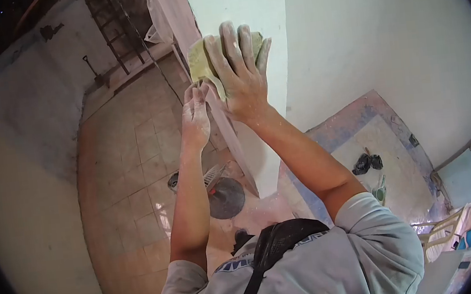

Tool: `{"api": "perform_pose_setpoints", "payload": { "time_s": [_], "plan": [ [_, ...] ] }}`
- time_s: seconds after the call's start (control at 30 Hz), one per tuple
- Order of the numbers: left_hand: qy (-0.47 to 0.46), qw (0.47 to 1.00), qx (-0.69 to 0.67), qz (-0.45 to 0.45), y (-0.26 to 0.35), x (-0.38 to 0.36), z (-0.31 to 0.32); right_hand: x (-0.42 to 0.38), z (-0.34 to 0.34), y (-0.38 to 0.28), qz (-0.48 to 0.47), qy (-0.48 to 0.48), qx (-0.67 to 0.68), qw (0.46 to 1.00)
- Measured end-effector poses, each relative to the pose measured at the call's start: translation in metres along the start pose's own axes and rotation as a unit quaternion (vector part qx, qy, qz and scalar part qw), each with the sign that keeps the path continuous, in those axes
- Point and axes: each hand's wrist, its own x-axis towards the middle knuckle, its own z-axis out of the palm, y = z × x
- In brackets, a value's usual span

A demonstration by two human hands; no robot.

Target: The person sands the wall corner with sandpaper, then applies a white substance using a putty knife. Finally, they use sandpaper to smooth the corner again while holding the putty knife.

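Note:
A yellow-green sheet of sandpaper (199, 64) lies against the white face of a narrow wall end (240, 0), near its left edge. My right hand (245, 83) holds it there, palm to the wall, with dusty fingers stretched and spread over the sheet. Part of the sheet bends down beside that hand's thumb side. My left hand (195, 117) is just below and to the left, its fingers closed in a pinch at the sheet's lower left corner. White dust coats both hands. The right thumb is mostly hidden.
Below lies a tiled floor (129, 204) with a dark round object (226, 198) near the wall's foot. A shovel (92, 70) and a ladder (115, 36) lean at the far left. Black plastic bags (367, 162) and a plastic chair (443, 234) are on the right.

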Motion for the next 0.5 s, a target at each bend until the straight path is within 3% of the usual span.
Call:
{"api": "perform_pose_setpoints", "payload": {
  "time_s": [0.2, 0.37, 0.5],
  "plan": [
    [0.007, 0.997, 0.047, -0.058, -0.003, -0.003, -0.004, -0.051, 0.017, 0.016, -0.002, -0.004, -0.036, 0.999],
    [-0.015, 0.999, 0.048, -0.009, -0.008, 0.000, -0.004, 0.006, 0.002, 0.006, -0.014, 0.032, -0.012, 0.999],
    [0.033, 0.999, 0.018, -0.013, 0.017, -0.015, 0.008, -0.062, 0.020, 0.020, 0.006, -0.002, -0.004, 1.000]
  ]
}}
